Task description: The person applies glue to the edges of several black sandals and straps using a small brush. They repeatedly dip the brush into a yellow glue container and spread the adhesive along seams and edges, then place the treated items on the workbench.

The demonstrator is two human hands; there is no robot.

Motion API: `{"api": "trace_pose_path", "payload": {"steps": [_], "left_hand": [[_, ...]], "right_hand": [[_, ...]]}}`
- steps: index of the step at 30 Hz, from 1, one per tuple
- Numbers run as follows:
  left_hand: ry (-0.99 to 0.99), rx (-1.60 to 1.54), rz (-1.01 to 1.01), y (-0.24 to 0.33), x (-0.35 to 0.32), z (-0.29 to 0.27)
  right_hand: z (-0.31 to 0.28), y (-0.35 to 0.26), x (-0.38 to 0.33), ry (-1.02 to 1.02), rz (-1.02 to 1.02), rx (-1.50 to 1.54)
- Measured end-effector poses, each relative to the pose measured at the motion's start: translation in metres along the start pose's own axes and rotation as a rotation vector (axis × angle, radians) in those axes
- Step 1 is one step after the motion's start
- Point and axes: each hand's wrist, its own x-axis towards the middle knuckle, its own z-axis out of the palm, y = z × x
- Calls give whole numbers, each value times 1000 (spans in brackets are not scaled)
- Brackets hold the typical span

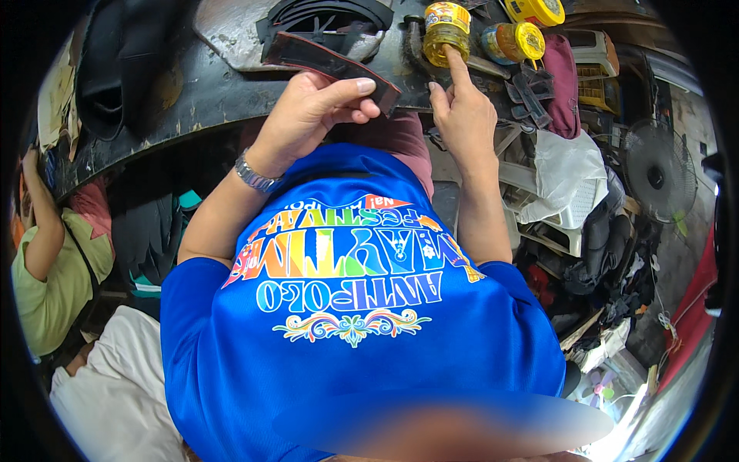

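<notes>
Two hands are working at the dark bench (192,92). Left hand (312,108) is pinching a black rubber strip (331,65) up close. Right hand (462,115) is holding nothing, one finger dipping into the open yellow jar (446,35), maybe for glue.

matt rubber strip (331,65), glossy plastic jar (446,32)

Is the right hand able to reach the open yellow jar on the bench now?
Probably yes. The right hand already has its index finger at the open yellow jar, and nothing lies between them. The left hand holds a dark strip off to the side.
</notes>
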Motion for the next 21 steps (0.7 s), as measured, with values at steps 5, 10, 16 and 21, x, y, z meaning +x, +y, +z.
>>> {"api": "trace_pose_path", "payload": {"steps": [5,10,16,21], "left_hand": [[80,-16,42,-3,-3,6],[85,-51,55,-1,-2,4],[135,66,131,-8,4,4],[58,-112,138,-8,0,11]], "right_hand": [[2,-6,3,-121,26,-85],[-14,-13,-7,46,-107,-78],[-35,-31,-19,217,-312,510],[-13,-39,-16,205,-484,371]]}}
